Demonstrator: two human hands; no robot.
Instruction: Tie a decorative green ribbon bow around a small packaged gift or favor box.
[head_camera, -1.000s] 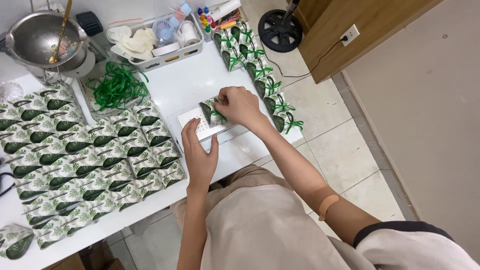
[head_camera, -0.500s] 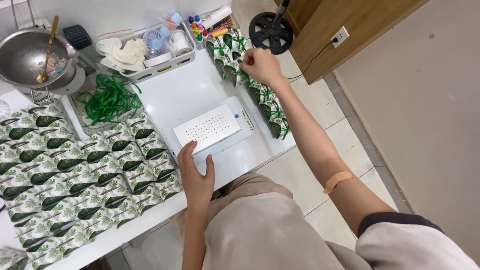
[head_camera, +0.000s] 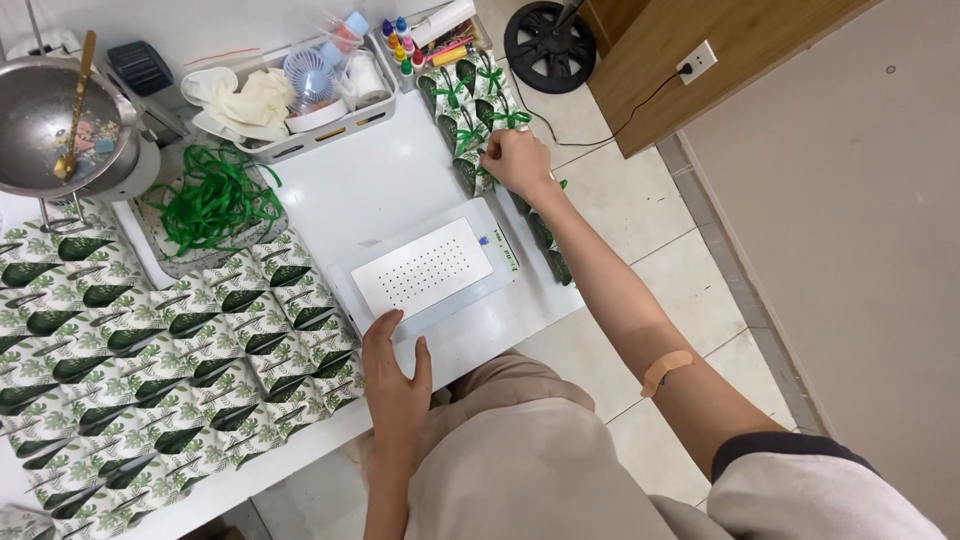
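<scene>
Ribbon-tied packets (head_camera: 470, 105) under right hand (head_camera: 515, 160), touching.

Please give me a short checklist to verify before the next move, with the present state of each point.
1. Right hand is at the row of ribbon-tied leaf-print packets: ok.
2. Right hand has a packet in its grip: cannot tell, the fingers hide it.
3. Left hand rests at the near edge of the white perforated plate: ok.
4. Plate surface is free of packets: ok.
5. Untied leaf-print packets lie in rows beside the left hand: ok.
6. Green ribbons are in their tray: ok.
</scene>
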